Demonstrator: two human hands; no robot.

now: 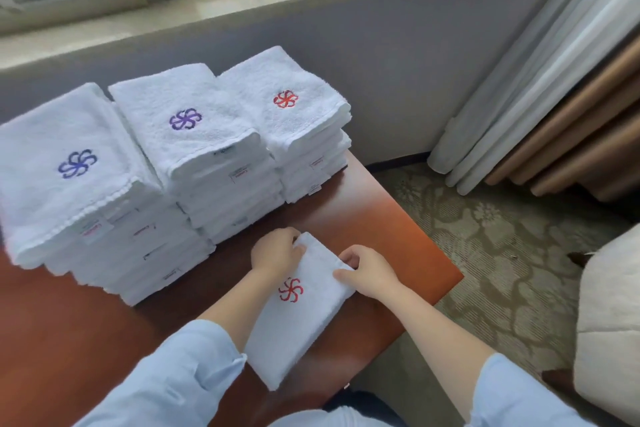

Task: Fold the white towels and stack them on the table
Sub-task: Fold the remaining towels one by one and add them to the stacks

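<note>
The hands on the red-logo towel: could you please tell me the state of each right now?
Left hand: closed, gripping the far corner of the folded towel.
Right hand: closed, pinching the same towel's right edge.

No word or number is readable. Small labels [94,229] with red print on the stacked towels [194,146] are too blurred. Embroidered pinwheels only: a blue emblem [77,163], a purple emblem [185,118] and a red emblem [285,99] on the stacks, a second red emblem [290,289] on the folded towel [294,333].

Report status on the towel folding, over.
Left hand and right hand grip red-logo towel at far end. Towel flat on table. Three stacks behind, nothing blocking.
</note>
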